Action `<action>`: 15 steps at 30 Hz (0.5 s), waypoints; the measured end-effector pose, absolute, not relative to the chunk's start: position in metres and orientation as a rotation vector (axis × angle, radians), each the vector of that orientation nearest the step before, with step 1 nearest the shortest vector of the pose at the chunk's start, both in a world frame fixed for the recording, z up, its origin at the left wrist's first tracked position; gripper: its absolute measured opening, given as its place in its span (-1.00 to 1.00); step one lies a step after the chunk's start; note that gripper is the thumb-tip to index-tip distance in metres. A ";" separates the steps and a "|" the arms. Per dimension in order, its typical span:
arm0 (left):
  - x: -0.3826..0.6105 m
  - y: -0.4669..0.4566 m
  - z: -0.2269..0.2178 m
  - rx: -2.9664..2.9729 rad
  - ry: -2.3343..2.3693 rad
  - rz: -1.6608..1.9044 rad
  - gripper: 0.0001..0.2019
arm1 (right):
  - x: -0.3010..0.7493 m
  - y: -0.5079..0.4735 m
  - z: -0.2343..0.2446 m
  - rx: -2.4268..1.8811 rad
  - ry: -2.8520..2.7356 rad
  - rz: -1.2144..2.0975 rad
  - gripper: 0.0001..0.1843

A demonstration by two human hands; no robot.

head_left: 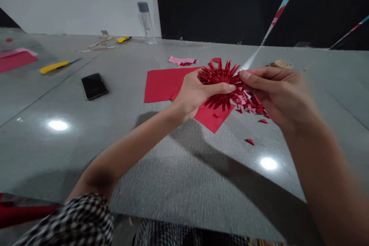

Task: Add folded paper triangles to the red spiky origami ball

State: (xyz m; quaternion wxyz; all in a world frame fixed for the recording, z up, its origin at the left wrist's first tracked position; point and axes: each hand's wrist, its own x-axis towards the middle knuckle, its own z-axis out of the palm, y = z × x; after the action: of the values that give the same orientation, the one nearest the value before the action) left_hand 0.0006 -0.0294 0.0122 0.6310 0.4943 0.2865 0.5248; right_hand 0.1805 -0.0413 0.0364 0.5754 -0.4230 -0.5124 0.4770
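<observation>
At the bottom left of the frame sits a checked sleeve (72, 223), and from it a bare forearm runs up over the grey surface (184, 184) toward the middle. A second forearm comes in from the lower right. The left hand (196, 92) and the right hand (276, 92) meet just above the centre, lifted over the surface, with a spiked red paper piece (220, 80) between them. The left grip is closed on it, thumb laid across the top and fingers tucked underneath. The right grip is pressed together at the piece's right edge, thumb and forefinger pinching it there.

Directly under the hands lies a red paper sheet (164, 83), flat, and just to its right a heap of small folded triangles (250, 103) in red and pink. One loose red triangle (249, 142) lies apart from the heap, nearer the camera.

Left of centre a dark phone (94, 86) lies face up. Beyond it, toward the upper left, there is a yellow-handled cutter (54, 67) and, at the left edge, more red paper (15, 59). Behind the sheet are pink scraps (182, 60). Farthest back — against the pale wall — stands a clear bottle (146, 21).
</observation>
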 end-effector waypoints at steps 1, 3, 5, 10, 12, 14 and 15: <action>0.000 -0.029 0.013 1.127 0.668 1.207 -0.65 | 0.180 -0.042 0.036 -0.985 -1.211 1.107 -0.88; 0.000 -0.029 0.013 1.117 0.682 1.213 -0.64 | 0.180 -0.043 0.036 -0.969 -1.235 1.083 -0.90; 0.001 -0.029 0.014 1.117 0.678 1.202 -0.65 | 0.182 -0.042 0.036 -0.943 -1.278 1.066 -0.92; 0.003 -0.027 0.015 1.098 0.636 1.189 -0.68 | 0.197 -0.031 0.035 -0.911 -1.418 1.040 -0.87; 0.003 -0.027 0.016 1.104 0.607 1.157 -0.71 | 0.203 -0.028 0.035 -0.935 -1.467 1.005 -0.79; 0.002 -0.027 0.016 1.119 0.572 1.112 -0.75 | 0.206 -0.026 0.035 -0.969 -1.494 0.983 -0.79; 0.001 -0.027 0.016 1.125 0.560 1.087 -0.76 | 0.207 -0.025 0.035 -0.985 -1.494 0.977 -0.79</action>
State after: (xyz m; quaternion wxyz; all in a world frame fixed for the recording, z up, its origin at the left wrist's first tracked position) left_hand 0.0013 -0.0273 0.0158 0.6743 0.5001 0.2487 0.4831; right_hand 0.2070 -0.0254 0.0353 0.5241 -0.4115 -0.6241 0.4081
